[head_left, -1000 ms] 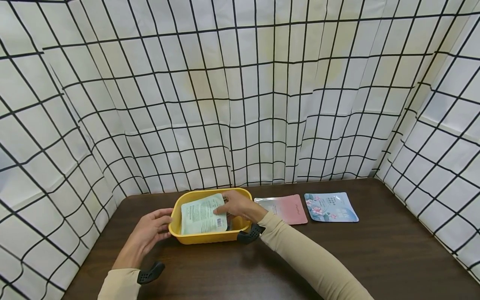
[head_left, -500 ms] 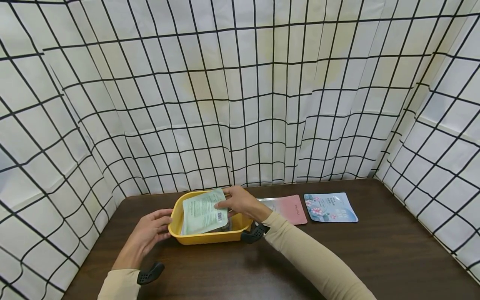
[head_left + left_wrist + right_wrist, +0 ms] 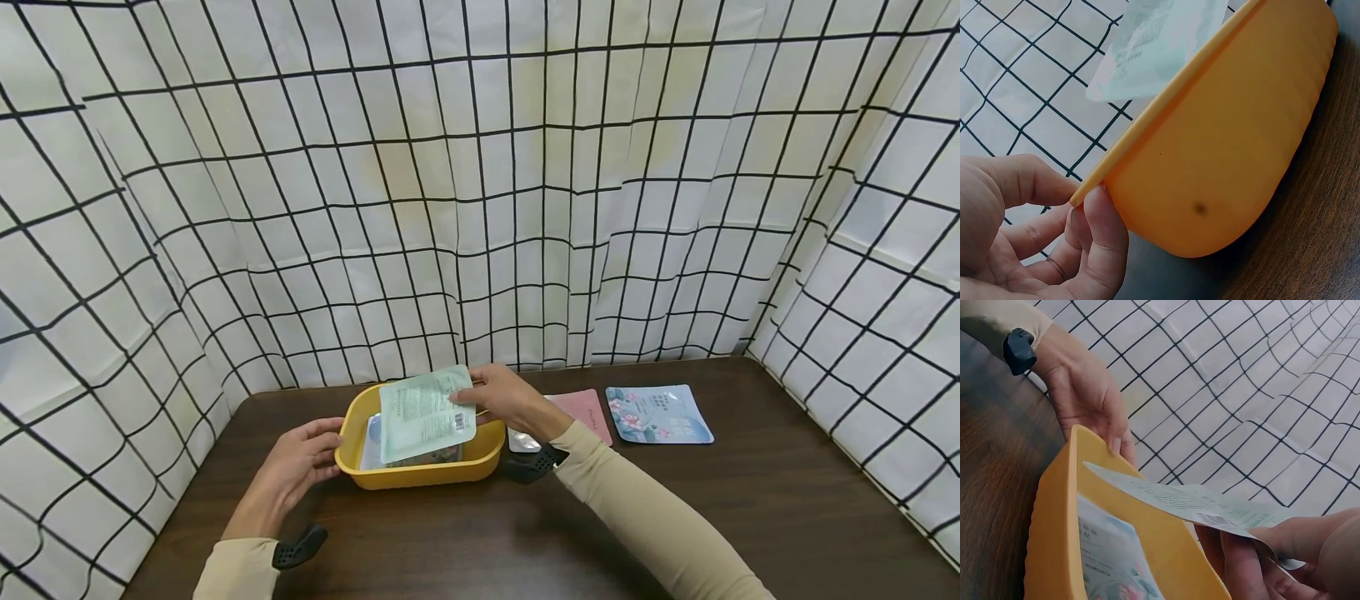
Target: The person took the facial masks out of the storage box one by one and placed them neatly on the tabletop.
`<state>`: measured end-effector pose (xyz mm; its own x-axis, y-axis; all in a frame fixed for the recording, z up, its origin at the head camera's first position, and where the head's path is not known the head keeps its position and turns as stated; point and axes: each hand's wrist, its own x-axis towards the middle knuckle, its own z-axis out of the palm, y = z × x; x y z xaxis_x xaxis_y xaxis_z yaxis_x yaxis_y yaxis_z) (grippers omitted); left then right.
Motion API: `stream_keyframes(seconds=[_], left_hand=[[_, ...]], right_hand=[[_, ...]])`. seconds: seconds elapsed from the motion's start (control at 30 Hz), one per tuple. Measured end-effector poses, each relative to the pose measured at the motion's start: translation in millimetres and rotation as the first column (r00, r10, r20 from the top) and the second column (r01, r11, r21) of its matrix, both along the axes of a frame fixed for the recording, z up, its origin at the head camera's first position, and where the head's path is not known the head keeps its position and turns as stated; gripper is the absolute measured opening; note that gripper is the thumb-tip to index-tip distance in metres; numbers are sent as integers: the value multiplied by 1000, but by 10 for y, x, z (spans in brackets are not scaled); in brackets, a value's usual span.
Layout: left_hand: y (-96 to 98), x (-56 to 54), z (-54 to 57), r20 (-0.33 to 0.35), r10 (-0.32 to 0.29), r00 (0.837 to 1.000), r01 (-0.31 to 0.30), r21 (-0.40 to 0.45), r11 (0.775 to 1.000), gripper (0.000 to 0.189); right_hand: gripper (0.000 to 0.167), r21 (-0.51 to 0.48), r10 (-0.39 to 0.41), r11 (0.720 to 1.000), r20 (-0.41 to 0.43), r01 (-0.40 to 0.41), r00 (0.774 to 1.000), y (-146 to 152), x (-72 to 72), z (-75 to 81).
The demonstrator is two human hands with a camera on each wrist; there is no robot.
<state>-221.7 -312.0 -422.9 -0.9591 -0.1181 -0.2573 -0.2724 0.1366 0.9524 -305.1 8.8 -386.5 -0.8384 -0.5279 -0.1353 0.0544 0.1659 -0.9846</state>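
My left hand (image 3: 294, 460) pinches the rim of a yellow plastic tub (image 3: 427, 477) at its left end; in the left wrist view the thumb and fingers (image 3: 1102, 231) close on the rim. My right hand (image 3: 517, 406) holds a pale green sheet mask packet (image 3: 426, 414) by its right edge, thumb on top and fingers underneath. The packet is tilted over the tub, its printed back with a barcode facing up. Below it, a light blue flowered packet (image 3: 1110, 556) lies inside the tub, partly covered from the head camera.
Right of the tub, a pink and silver packet (image 3: 588, 410) lies on the dark wooden table (image 3: 420, 542), partly behind my right wrist. Farther right lies a light blue flowered packet (image 3: 660, 414). White grid-patterned curtains (image 3: 480, 208) stand behind and at both sides.
My right hand has lifted the green packet up and to the right, uncovering more of the blue flowered packet in the tub. My left hand has stayed at the rim.
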Motion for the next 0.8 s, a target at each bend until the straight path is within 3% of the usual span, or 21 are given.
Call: stream_keyframes(seconds=[0.3, 0.47, 0.8], left_hand=[[-6, -3, -4, 2, -2, 1000, 2, 12, 1000, 50], [1, -10, 4, -2, -5, 1000, 5, 15, 1000, 50], [1, -8, -5, 8, -2, 1000, 2, 4, 1000, 50]], right_hand=[[30, 8, -41, 999, -10, 41, 999, 248, 22, 64], [35, -35, -28, 999, 0, 28, 1000, 413, 25, 93], [37, -59, -49, 997, 21, 50, 999, 698, 124, 203]])
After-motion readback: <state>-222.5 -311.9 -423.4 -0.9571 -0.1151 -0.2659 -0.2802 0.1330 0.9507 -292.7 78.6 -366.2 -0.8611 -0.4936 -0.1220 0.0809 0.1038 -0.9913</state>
